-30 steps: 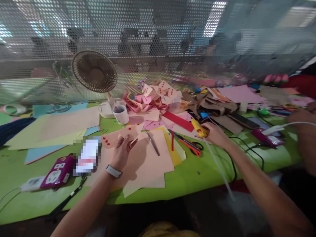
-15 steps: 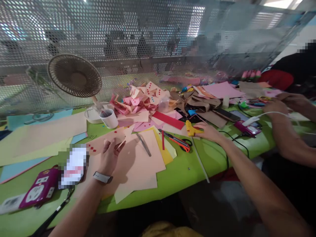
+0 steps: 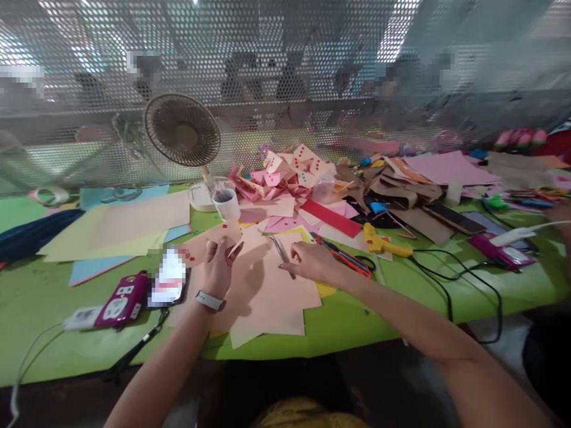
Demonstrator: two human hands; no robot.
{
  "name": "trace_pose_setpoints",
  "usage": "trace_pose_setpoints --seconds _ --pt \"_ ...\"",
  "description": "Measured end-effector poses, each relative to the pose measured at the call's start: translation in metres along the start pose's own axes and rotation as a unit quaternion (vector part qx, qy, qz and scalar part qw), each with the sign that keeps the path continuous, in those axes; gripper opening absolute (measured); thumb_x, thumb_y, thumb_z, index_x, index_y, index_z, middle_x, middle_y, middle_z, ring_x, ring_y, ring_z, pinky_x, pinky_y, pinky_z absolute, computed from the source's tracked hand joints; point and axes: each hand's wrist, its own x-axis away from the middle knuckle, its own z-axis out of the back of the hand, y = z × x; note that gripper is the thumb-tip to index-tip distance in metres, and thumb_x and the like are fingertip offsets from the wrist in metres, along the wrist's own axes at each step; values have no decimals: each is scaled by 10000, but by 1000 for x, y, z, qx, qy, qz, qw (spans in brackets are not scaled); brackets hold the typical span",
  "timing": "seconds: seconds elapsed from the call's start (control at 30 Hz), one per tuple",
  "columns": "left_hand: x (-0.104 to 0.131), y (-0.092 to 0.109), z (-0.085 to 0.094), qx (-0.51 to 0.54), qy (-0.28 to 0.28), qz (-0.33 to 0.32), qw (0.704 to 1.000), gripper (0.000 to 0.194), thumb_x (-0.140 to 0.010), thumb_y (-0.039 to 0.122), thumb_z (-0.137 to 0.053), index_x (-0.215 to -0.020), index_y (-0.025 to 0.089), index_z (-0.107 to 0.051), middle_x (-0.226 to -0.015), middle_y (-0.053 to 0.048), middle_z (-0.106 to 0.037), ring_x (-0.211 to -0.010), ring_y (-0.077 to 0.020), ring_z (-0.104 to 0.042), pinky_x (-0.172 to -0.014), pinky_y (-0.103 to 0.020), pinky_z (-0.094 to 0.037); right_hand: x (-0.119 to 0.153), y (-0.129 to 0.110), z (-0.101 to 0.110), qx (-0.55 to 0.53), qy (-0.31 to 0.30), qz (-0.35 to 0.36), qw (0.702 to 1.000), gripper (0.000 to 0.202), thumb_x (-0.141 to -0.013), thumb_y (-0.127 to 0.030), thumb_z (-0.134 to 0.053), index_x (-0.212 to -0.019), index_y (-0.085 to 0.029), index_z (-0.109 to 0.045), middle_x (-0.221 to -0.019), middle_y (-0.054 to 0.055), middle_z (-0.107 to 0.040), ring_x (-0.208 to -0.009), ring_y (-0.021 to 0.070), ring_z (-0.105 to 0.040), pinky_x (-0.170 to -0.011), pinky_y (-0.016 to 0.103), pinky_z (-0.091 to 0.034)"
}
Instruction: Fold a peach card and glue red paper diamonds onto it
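Note:
My left hand, a watch on its wrist, holds a small folded piece of peach paper with red squares on it. My right hand is over the stacked peach sheets, its thumb and fingers curled at the metal tweezers. To the right of that hand rests a yellow glue gun with a black cord. An orange box cutter and black-handled scissors lie between the hand and the glue gun.
A small fan and a white cup stand behind. Cut paper pieces are heaped near the perforated metal screen. A red strip, a purple power bank and a dark phone lie on the green table.
My right hand has let go of the glue gun and moved left to the tweezers. The glue gun now lies on the table. My left hand still holds the peach paper. The view has turned left.

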Motion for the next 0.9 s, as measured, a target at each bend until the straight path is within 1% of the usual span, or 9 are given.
trace_pose_setpoints --seconds 0.1,0.17,0.23,0.33,0.43,0.6,0.67,0.77,0.9 --pt "-1 2 0 1 12 -3 1000 243 -698 296 -769 -782 199 -563 -860 15 -638 -861 -151 -659 -969 -470 -515 -9 -4 -15 19 -6 22 1000 283 -860 -490 -576 -845 -209 -551 -874 41 -659 -736 181 -605 -562 266 -304" --pt "1 4 -1 5 9 3 1000 239 -699 293 -770 -770 199 -562 -830 24 -624 -842 -146 -657 -959 -469 -522 -11 0 -17 12 3 20 1000 169 -866 -367 -574 -811 -210 -548 -853 36 -661 -721 173 -609 -557 266 -304" --pt "3 5 -2 13 -3 9 1000 236 -698 282 -771 -752 198 -557 -830 28 -621 -846 -145 -655 -956 -464 -525 -12 3 -14 -3 11 -7 1000 138 -845 -318 -588 -768 -211 -546 -811 34 -669 -700 173 -613 -546 265 -308" --pt "5 8 -3 18 -11 10 1000 227 -702 281 -767 -756 200 -562 -840 27 -628 -865 -149 -654 -958 -461 -521 -12 9 -3 -65 22 -48 997 99 -829 -299 -612 -798 -220 -561 -727 10 -679 -650 165 -618 -534 253 -338" --pt "4 10 -3 16 -4 3 1000 219 -707 297 -759 -784 203 -578 -821 32 -629 -863 -151 -656 -969 -464 -511 -14 15 14 -123 41 -42 991 143 -795 -269 -656 -922 -235 -599 -721 -16 -688 -648 158 -626 -561 244 -394" --pt "0 15 -1 19 -2 -15 1000 211 -731 314 -747 -869 209 -626 -894 2 -645 -899 -151 -649 -969 -435 -515 -23 19 48 -155 171 24 973 244 -806 -250 -625 -1047 -220 -653 -905 33 -709 -763 171 -647 -691 267 -454" --pt "-1 17 0 21 4 -24 999 215 -731 308 -746 -883 212 -628 -898 1 -640 -888 -145 -647 -960 -418 -521 -29 15 53 -147 196 32 969 253 -798 -267 -628 -1043 -215 -660 -899 35 -709 -749 175 -641 -690 271 -452" --pt "-5 20 2 26 33 -35 999 202 -715 284 -747 -835 208 -604 -833 24 -623 -823 -127 -646 -944 -405 -526 -40 6 47 -143 189 58 970 220 -781 -237 -606 -989 -203 -667 -887 35 -706 -732 166 -631 -683 261 -447" --pt "-8 21 3 25 51 -40 998 214 -700 263 -742 -744 199 -543 -768 49 -604 -777 -112 -638 -942 -402 -519 -55 -9 25 -194 180 94 960 151 -761 -220 -569 -874 -190 -664 -802 14 -693 -660 135 -596 -633 229 -431"
